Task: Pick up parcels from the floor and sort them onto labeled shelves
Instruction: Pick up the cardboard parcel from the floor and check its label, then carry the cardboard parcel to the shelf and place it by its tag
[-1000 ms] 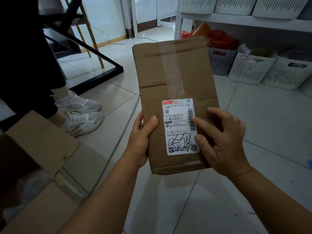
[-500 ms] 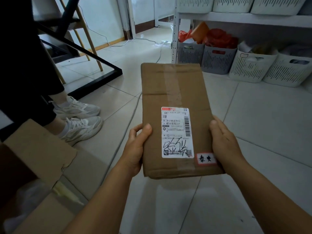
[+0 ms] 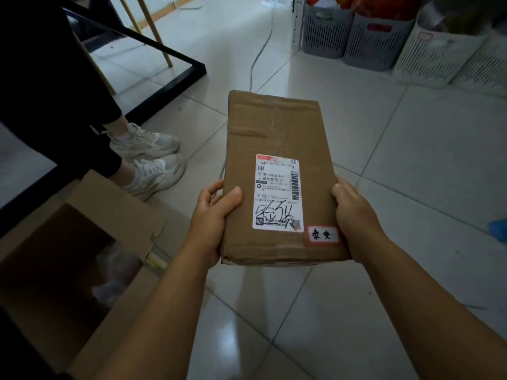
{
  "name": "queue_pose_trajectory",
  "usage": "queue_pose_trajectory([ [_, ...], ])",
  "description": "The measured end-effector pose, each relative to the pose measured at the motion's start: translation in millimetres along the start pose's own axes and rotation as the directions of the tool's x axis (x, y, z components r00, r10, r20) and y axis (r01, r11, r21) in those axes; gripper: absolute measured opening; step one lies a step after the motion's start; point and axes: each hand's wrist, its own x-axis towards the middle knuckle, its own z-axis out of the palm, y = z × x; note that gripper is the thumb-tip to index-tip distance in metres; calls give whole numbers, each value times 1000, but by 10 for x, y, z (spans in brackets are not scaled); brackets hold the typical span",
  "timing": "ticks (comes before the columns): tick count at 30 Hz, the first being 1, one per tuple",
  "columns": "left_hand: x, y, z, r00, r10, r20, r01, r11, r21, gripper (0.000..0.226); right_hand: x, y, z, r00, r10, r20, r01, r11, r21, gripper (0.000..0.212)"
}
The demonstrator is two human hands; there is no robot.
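Pale tiled floor point(image 3: 343, 311) all around, glossy, dim. Above it, held flat and label-up, a brown cardboard parcel point(image 3: 277, 127), now lower and more level than half a second ago, with the view tipped down so the shelf itself is gone from sight. Left hand point(image 3: 212, 215) clamped on the near left edge, thumb over the top; right hand point(image 3: 354, 215) wrapped round the near right edge, no longer pawing at the label as a second ago. Both a firm holding grip on the parcel. White shipping label point(image 3: 278, 193) and small red-bordered tag point(image 3: 322, 233) now fully uncovered: probably read for destination, carrying next. Further out, an open carton point(image 3: 82, 242) at left, sneakers point(image 3: 148, 157) beside it, slatted baskets point(image 3: 378, 39) ahead.
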Motion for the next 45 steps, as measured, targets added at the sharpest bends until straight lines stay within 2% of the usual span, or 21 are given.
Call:
queue_pose_trajectory([
  [7,-851,856,40,994,-93,-51,92,996,-13,50,-797,-862,-346,985,133,109,-138,990,33,35],
  [10,-1261,1318,77,990,-130,-63,128,991,-31,53,-1168,-1293,-506,976,160,144,-177,978,109,27],
  [13,-1664,1800,134,983,-169,-75,164,984,-66,58,-1501,-1731,-654,962,134,237,-190,953,235,25],
  [17,-2207,2390,250,982,-162,-92,153,983,-99,31,-1932,-2322,-800,935,69,347,-193,922,337,35],
  [21,-2751,2837,419,981,-129,-143,116,988,-98,22,-2254,-2685,-950,932,74,353,-212,905,370,34],
  [27,-3629,3308,609,989,-58,-139,40,991,-124,57,-2753,-3198,-1238,896,80,436,-245,909,337,34],
  [32,-4374,3657,671,982,-16,-187,-21,981,-194,40,-3267,-3678,-1407,842,54,537,-229,937,266,31],
  [40,-5418,3926,389,924,34,-381,-132,963,-235,42,-4156,-4092,-1310,717,28,697,-226,954,194,29],
  [45,-6071,3990,71,906,75,-416,-189,952,-240,37,-4766,-4144,-1121,649,19,761,-243,952,184,34],
])
